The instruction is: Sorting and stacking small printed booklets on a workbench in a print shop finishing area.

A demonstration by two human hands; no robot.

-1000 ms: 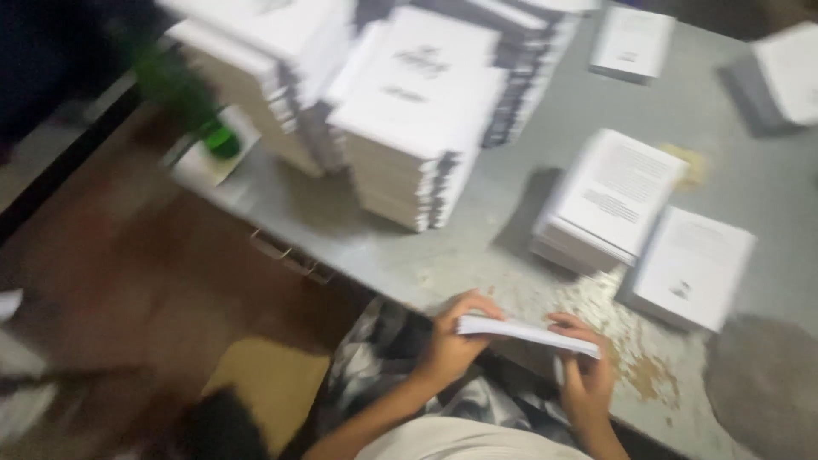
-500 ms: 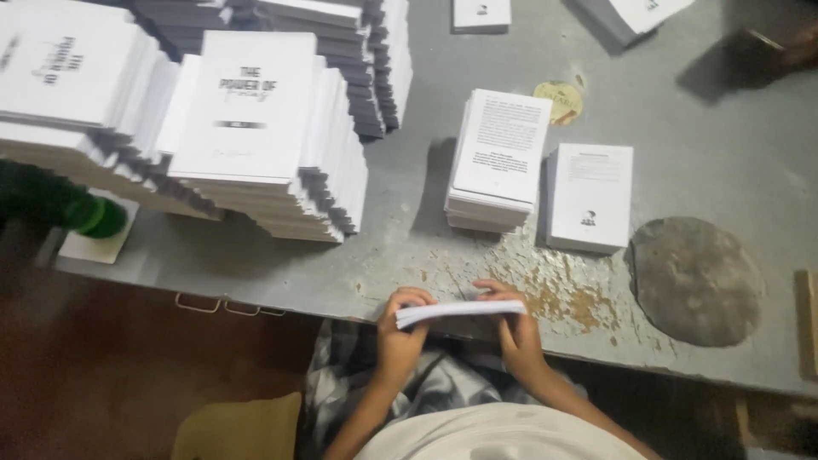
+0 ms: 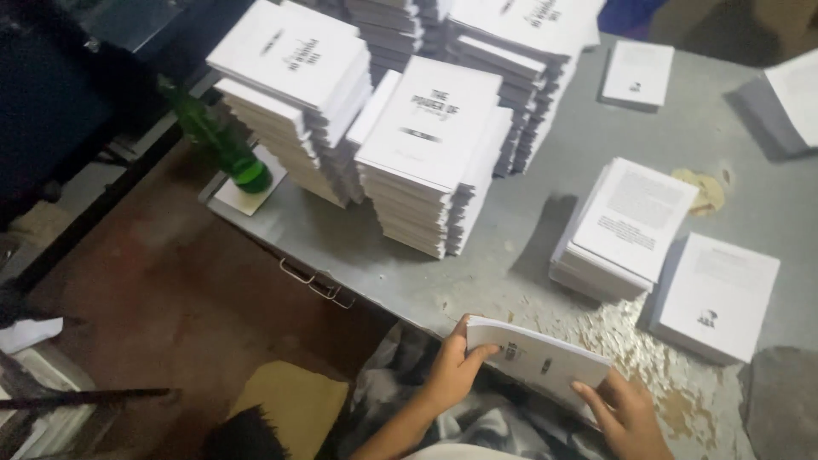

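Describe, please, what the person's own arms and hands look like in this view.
Both the left hand and the right hand are bare: no gloves, and no rings, watch or bracelet that show. The forearms are uncovered too, with no sleeve reaching them in the frame. The fingers look slim with short nails. A pale garment shows at the bottom edge, over a patterned grey cloth on the lap.
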